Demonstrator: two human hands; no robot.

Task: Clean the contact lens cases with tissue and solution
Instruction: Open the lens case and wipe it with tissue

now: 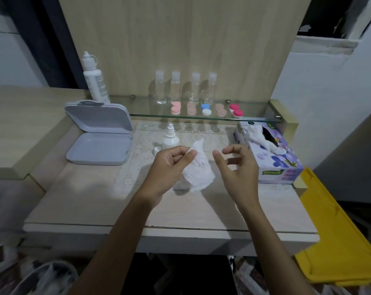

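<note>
The left hand [169,167] pinches a crumpled white tissue [196,169] between thumb and fingers, just above the bench [84,199]. The right hand [237,167] is beside it, fingers loosely bent, holding nothing. A small white solution bottle [170,138] stands behind the hands. The contact lens cases [205,109] sit in a row on the glass shelf [254,116]. A tissue box [269,154] is on the right.
</note>
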